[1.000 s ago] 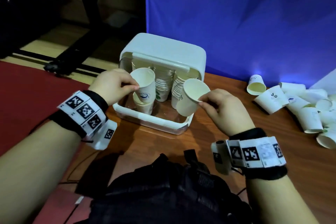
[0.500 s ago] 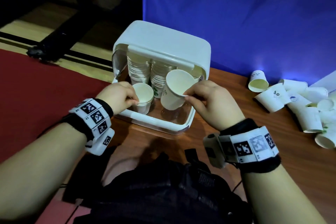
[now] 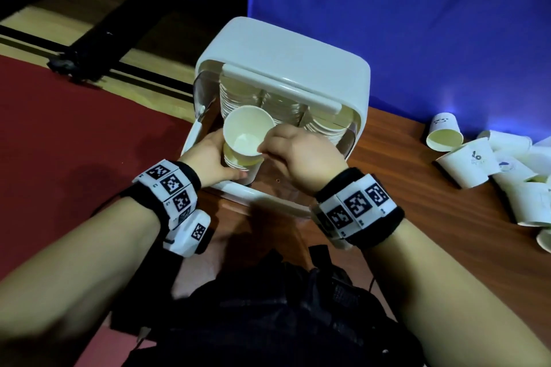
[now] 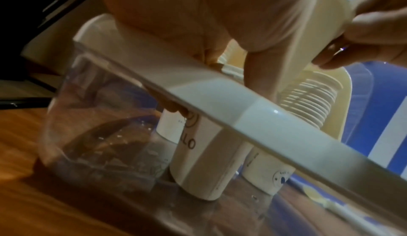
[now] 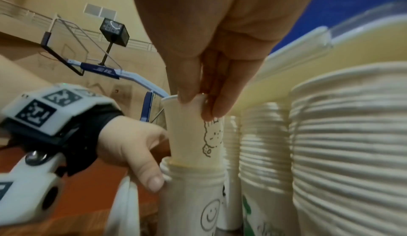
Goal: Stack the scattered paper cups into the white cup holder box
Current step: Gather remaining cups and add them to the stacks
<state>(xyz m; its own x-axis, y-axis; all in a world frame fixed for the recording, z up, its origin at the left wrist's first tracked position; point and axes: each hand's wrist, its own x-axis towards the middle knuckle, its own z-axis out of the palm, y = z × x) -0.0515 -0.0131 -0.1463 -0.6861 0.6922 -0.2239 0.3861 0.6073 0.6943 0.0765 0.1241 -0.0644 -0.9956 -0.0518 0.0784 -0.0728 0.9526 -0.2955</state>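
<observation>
The white cup holder box (image 3: 283, 48) stands open on the table, with tall stacks of cups (image 3: 322, 125) at its back. At its front left stands a short stack of cups (image 5: 193, 187). My left hand (image 3: 223, 164) grips this stack just under its rims. My right hand (image 3: 264, 149) pinches the rim of a paper cup (image 3: 247, 134) printed with a doodle (image 5: 211, 135). The cup's base sits inside the top of the short stack. In the left wrist view the short stack (image 4: 198, 161) shows through the box's clear front wall.
Several loose paper cups (image 3: 465, 164) lie scattered on the wooden table (image 3: 417, 232) to the right. A blue backdrop (image 3: 417, 24) rises behind the box. A black bag (image 3: 268, 307) sits at the near edge, and red flooring (image 3: 74, 128) lies to the left.
My left hand set its cup down onto the short stack and stayed gripping the stack. My right hand carried its cup left over the stack and lowered the base into it.
</observation>
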